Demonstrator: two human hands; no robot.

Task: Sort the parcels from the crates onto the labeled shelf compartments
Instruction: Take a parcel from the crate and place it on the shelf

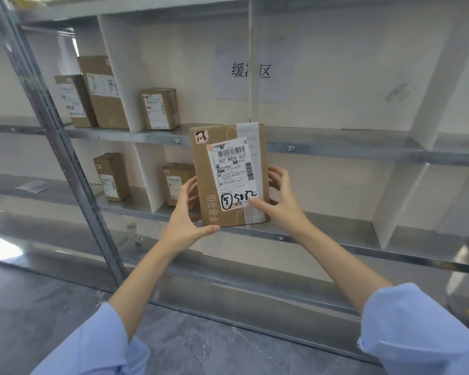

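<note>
Grey metal shelves [152, 136] along a pale wall, cut into little spaces by white boards. Far left, a slanting metal post [52, 125]. Just past it, on the higher shelf, a short brown box [73, 101] and a tall brown box [104, 93] side by side over tag 1-1 [96, 136]. Next space along, a small taped box [160, 108] over tag 1-2 [177, 141]. One shelf down, a loose paper [33, 186] lying flat.

Middle now: the parcel [228, 174] up in the air in front of the shelves, standing tall, label facing out, "1-3" in black pen on its top left corner. Not resting on any shelf yet. At its bottom left corner, the left hand [186, 220], gripping, thumb along the bottom edge, fingers behind. On its lower right side, the right hand [282, 196], gripping too, thumb pressed on the white label, fingers curled round the back.

Further right, a thin board [250, 36] between the 1-2 and 1-3 spaces, a paper sign [276, 50] on the wall, then tag 1-3 [290, 149] on the shelf edge.

Likely troubles from here, only a guess. Could go into the wrong space: parcel hanging between tags 1-2 and 1-3, so easy to slide in left of the thin board by mistake. Could bump the shelf edge or the thin board if lifted too little or turned too soon. Could tip or slip: both hands low down, top half free, right thumb on smooth label paper. Best to check the pen mark against the tag first.
</note>
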